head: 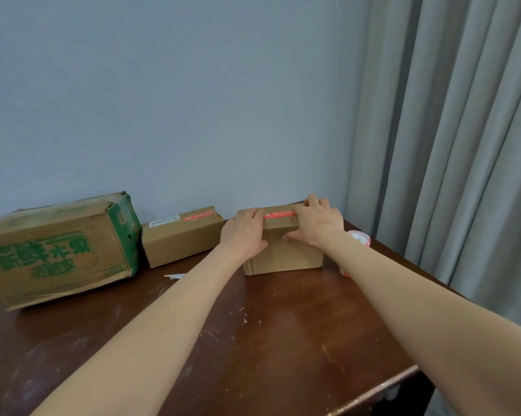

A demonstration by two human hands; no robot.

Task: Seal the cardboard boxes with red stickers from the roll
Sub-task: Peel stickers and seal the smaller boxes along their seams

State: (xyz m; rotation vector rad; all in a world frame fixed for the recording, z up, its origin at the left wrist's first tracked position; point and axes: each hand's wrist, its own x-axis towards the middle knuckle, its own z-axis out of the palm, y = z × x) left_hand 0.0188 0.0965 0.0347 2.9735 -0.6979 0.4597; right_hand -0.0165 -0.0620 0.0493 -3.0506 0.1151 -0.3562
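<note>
A small plain cardboard box (286,255) stands at the back right of the wooden table. A red sticker (278,214) lies along its top. My left hand (244,234) rests over the box's left top edge, fingers on the sticker's left end, thumb on the front face. My right hand (317,222) lies over the right top edge, fingers flat on the sticker's right end, thumb against the front. The sticker roll (359,237) stands just right of the box, partly hidden by my right forearm. A middle box (181,240) carries a red sticker (197,217) on top.
A large box with green print (58,250) sits at the far left. A white scrap of backing paper (175,276) lies in front of the middle box. The table (253,340) ends at the right near a grey curtain (451,145). A wall stands behind.
</note>
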